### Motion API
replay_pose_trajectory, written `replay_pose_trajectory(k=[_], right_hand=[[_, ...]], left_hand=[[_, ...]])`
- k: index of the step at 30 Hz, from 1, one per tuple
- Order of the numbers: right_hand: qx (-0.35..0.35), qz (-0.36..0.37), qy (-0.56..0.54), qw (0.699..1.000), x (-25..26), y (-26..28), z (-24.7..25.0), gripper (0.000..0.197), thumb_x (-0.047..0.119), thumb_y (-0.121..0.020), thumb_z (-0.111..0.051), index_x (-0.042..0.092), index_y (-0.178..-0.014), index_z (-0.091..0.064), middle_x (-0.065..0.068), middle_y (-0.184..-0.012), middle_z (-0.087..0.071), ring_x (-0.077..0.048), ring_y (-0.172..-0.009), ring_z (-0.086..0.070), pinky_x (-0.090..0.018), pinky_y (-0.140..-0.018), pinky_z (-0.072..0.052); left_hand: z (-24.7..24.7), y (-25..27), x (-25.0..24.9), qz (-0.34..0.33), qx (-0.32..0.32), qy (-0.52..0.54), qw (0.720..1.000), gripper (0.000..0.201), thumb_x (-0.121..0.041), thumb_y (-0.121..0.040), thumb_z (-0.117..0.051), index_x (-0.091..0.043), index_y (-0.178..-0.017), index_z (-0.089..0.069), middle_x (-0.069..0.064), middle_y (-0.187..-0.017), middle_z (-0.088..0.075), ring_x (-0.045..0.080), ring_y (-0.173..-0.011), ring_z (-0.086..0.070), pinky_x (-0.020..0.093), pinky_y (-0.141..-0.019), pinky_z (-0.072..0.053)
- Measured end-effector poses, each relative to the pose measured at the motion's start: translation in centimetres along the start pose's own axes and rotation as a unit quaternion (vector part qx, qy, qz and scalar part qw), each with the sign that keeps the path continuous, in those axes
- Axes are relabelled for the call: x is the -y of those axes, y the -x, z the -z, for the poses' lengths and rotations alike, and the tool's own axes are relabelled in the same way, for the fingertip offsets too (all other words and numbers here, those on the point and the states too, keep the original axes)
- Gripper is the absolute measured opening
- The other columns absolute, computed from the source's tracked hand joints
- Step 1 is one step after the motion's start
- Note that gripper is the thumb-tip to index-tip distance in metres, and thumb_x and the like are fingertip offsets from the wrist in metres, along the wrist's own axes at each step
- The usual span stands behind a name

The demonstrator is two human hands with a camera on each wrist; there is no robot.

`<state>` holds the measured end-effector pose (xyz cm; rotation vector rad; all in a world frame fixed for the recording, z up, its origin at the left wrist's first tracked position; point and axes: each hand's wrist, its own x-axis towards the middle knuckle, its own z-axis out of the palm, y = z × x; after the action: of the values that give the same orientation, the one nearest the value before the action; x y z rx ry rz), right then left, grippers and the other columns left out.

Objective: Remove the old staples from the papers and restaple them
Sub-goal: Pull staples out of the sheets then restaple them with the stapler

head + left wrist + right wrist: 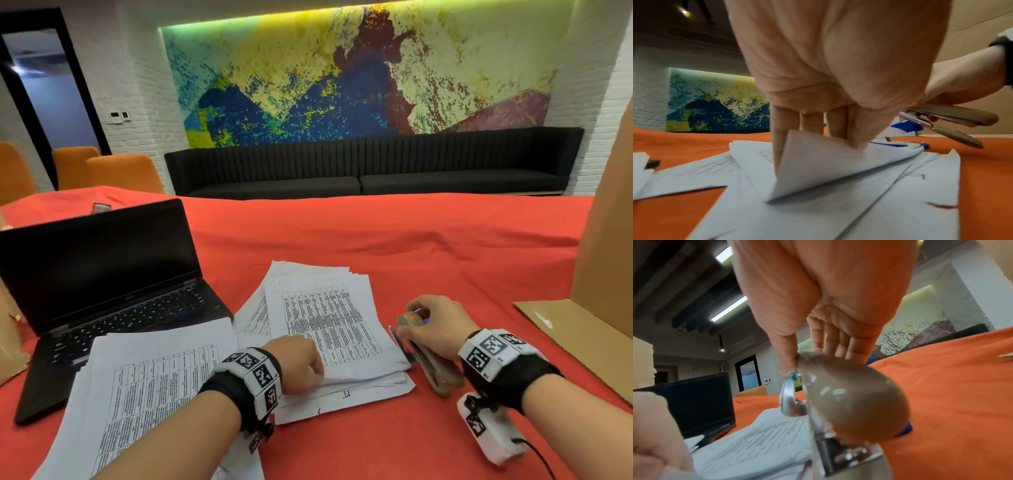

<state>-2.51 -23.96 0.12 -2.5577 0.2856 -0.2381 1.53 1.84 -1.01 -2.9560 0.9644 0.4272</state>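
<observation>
While two piles of papers lie on the red tablecloth (411, 240), the left hand (298, 363) pinches up a corner of the centre pile (329, 329); the right hand (435, 325) grips a grey stapler (431, 363) just beside it. A second pile (147, 383) overlaps one open laptop (102, 281).

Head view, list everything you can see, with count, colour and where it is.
paper stack: one, white printed, table centre
second paper pile: one, white, over the laptop's near edge
stapler: one, grey-brown, right of the paper stack
laptop: one, black, open, left
tablecloth: one, red
cardboard: brown, right edge
sofa: one, black, far wall
chairs: orange, far left
left hand: lifting a paper corner
right hand: gripping the stapler
</observation>
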Motion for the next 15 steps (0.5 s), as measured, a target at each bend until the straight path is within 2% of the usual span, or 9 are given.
replay_pose_trajectory(k=[1,2,3,5,7,9,12,15], right_hand=[[-0.008,-0.002,-0.012,1.0,0.1,0.2,0.2,0.042,0.038,-0.069,-0.079,0.022,-0.105,-0.067,0.004,-0.093,-0.064,-0.014,-0.086,-0.055,-0.02,-0.076,-0.038],[-0.017,-0.004,-0.022,1.0,0.2,0.4,0.4,0.042,0.037,-0.069,-0.08,0.021,-0.105,-0.067,0.002,-0.095,-0.066,-0.014,-0.086,-0.056,-0.019,-0.076,-0.038],[-0.027,-0.007,-0.032,0.999,0.3,0.7,0.6,0.042,0.035,-0.068,-0.08,0.021,-0.105,-0.067,0.001,-0.096,-0.067,-0.015,-0.086,-0.057,-0.019,-0.076,-0.038],[-0.051,-0.009,-0.057,0.997,0.6,1.2,1.3,0.042,0.033,-0.068,-0.081,0.019,-0.106,-0.068,0.001,-0.093,-0.066,-0.016,-0.087,-0.059,-0.021,-0.076,-0.039],[-0.07,-0.006,-0.076,0.995,0.8,1.7,2.3,0.04,0.031,-0.069,-0.081,0.019,-0.104,-0.068,0.0,-0.093,-0.066,-0.018,-0.089,-0.061,-0.023,-0.078,-0.043],[-0.079,-0.008,-0.081,0.994,0.9,2.1,3.4,0.036,0.032,-0.07,-0.08,0.02,-0.102,-0.068,-0.001,-0.094,-0.068,-0.018,-0.089,-0.062,-0.023,-0.078,-0.043],[-0.073,-0.02,-0.08,0.994,0.6,2.7,4.3,0.036,0.034,-0.07,-0.08,0.022,-0.102,-0.068,0.002,-0.092,-0.067,-0.017,-0.087,-0.062,-0.023,-0.076,-0.042],[-0.047,-0.033,-0.071,0.996,0.1,3.4,4.1,0.037,0.034,-0.07,-0.08,0.022,-0.102,-0.067,0.002,-0.093,-0.068,-0.016,-0.087,-0.063,-0.023,-0.074,-0.043]], left_hand=[[0.0,-0.2,-0.2,0.004,-0.009,-0.006,1.0,0.021,-0.018,-0.086,-0.052,-0.014,-0.069,-0.064,-0.001,-0.071,-0.062,0.018,-0.067,-0.053,0.027,-0.068,-0.046],[0.0,-0.2,-0.4,0.006,-0.02,-0.014,1.0,0.027,-0.011,-0.085,-0.049,-0.012,-0.058,-0.052,0.001,-0.058,-0.049,0.019,-0.057,-0.042,0.027,-0.059,-0.039],[0.3,0.0,-0.8,0.01,-0.033,-0.018,0.999,0.032,-0.007,-0.084,-0.048,-0.012,-0.053,-0.042,0.002,-0.053,-0.039,0.02,-0.053,-0.036,0.027,-0.056,-0.035],[0.6,0.2,-1.2,0.014,-0.068,-0.015,0.997,0.036,-0.005,-0.083,-0.049,-0.012,-0.051,-0.036,0.005,-0.052,-0.035,0.025,-0.053,-0.036,0.028,-0.054,-0.036],[1.0,0.5,-1.4,0.027,-0.095,0.013,0.995,0.033,-0.004,-0.083,-0.054,-0.017,-0.054,-0.046,0.008,-0.056,-0.045,0.031,-0.061,-0.051,0.032,-0.06,-0.046],[1.4,0.8,-1.3,0.048,-0.097,0.046,0.993,0.022,-0.005,-0.084,-0.06,-0.016,-0.066,-0.066,0.005,-0.069,-0.063,0.026,-0.074,-0.064,0.031,-0.071,-0.053],[1.2,1.0,-1.0,0.075,-0.104,0.09,0.988,0.012,-0.005,-0.082,-0.065,-0.01,-0.077,-0.074,0.003,-0.076,-0.067,0.019,-0.077,-0.066,0.028,-0.075,-0.055],[0.2,0.9,-0.6,0.087,-0.097,0.113,0.985,0.01,-0.006,-0.081,-0.069,-0.007,-0.087,-0.077,0.007,-0.09,-0.074,0.019,-0.089,-0.069,0.026,-0.079,-0.055]])
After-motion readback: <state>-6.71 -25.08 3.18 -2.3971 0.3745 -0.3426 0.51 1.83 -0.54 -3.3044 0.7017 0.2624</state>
